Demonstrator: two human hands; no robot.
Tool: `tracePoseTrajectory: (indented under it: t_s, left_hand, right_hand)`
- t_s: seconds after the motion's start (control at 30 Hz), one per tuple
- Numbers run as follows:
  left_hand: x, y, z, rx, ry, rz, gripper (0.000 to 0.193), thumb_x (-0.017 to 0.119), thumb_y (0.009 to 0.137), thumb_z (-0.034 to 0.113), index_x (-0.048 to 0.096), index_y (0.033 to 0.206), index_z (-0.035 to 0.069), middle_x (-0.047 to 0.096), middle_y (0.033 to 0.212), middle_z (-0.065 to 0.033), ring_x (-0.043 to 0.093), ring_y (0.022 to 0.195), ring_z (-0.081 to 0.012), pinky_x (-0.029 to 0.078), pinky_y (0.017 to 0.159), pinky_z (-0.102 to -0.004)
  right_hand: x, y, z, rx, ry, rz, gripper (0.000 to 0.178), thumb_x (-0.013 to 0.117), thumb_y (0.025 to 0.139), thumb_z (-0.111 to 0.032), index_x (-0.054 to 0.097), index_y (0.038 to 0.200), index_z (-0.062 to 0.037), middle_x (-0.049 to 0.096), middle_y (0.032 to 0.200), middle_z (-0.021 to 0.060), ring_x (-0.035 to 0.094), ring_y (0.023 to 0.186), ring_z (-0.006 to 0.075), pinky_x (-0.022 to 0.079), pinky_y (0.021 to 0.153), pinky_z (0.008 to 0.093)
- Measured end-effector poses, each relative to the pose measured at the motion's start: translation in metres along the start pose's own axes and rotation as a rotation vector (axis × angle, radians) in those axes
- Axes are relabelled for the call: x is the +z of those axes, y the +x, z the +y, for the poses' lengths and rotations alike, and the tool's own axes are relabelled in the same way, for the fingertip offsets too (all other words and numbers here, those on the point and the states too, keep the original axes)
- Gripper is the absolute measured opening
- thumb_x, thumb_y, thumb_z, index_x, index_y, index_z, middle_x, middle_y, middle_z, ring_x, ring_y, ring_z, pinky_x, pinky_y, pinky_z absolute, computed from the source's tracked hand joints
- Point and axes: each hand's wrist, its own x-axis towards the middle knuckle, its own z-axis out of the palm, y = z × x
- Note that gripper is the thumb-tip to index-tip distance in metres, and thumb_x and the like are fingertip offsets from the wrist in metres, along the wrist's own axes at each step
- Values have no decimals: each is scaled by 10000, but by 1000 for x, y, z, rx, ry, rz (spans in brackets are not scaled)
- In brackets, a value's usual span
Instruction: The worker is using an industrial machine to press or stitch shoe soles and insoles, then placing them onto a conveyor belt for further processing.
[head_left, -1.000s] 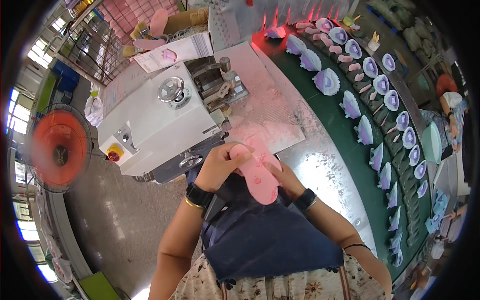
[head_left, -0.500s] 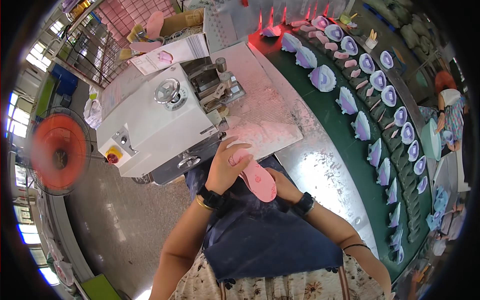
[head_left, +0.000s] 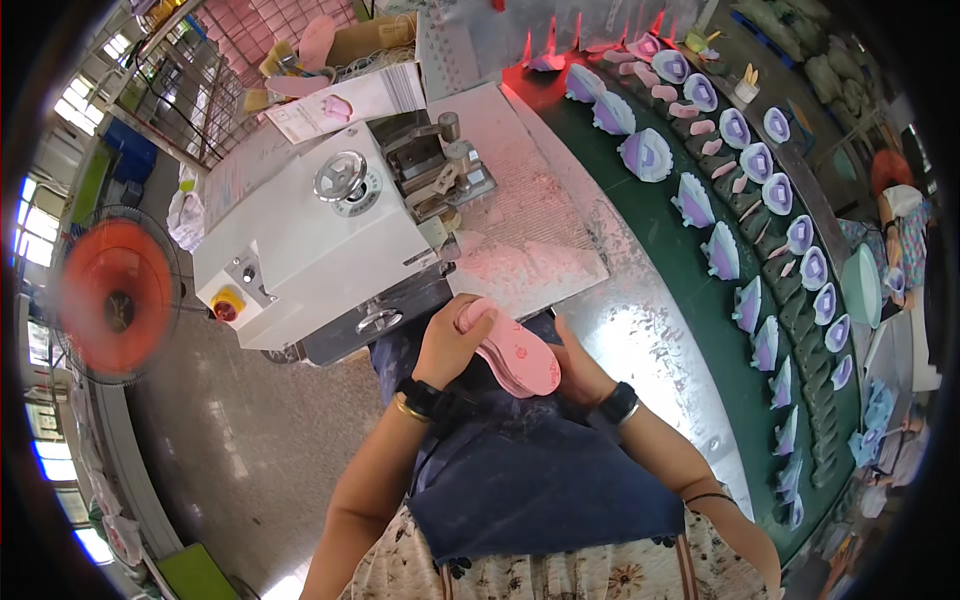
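A small stack of pink insoles (head_left: 524, 355) with red printed marks lies over my lap, tilted, its layered edges showing on the left side. My left hand (head_left: 450, 340) grips the upper, narrower end, thumb on top and fingers around the far side. Beside the lower right edge of the stack is my right hand (head_left: 585, 368), its thumb stretched up and apart from the insoles. The other fingers of that hand are partly hidden behind the stack.
A white machine (head_left: 310, 230) with a handwheel stands left, beside a pink-dusted board (head_left: 530, 270). On the right, a green conveyor (head_left: 660, 240) carries purple-and-white shoe uppers and pink pieces. An orange fan (head_left: 115, 305) stands far left. Another person (head_left: 900, 230) works far right.
The insoles have fanned slightly, so lower layers now show at the left edge. My right thumb has lifted off toward the upper right. My left hand has shifted slightly down.
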Motion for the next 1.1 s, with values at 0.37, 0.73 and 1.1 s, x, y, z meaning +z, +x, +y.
tracePoseTrajectory:
  t_s: [0.37, 0.73, 1.1]
  left_hand:
    - [-3, 7, 15, 152, 115, 337, 218, 600, 854, 148, 584, 1035, 28, 558, 1045, -133, 573, 957, -289, 484, 772, -343]
    - [11, -10, 41, 428, 509, 105, 116, 645, 779, 59, 574, 869, 37, 549, 841, -82, 597, 738, -245, 477, 644, -300]
    - [-16, -16, 40, 40, 255, -192, 71, 545, 904, 76, 534, 924, 9, 543, 707, 0, 506, 675, -63, 425, 609, -245]
  right_hand:
    - [9, -4, -2, -179, -82, 71, 566, 498, 940, -429, 393, 1358, -62, 519, 1292, 67, 534, 1143, 174, 451, 952, 349]
    - [14, -10, -2, -186, -44, 50, 543, 487, 944, -429, 389, 1362, -97, 532, 1281, 63, 541, 1149, 185, 464, 945, 372]
    - [-7, -25, -13, -243, -18, 10, 574, 490, 947, -408, 366, 1376, -47, 499, 1317, 77, 495, 1194, 195, 402, 1005, 360]
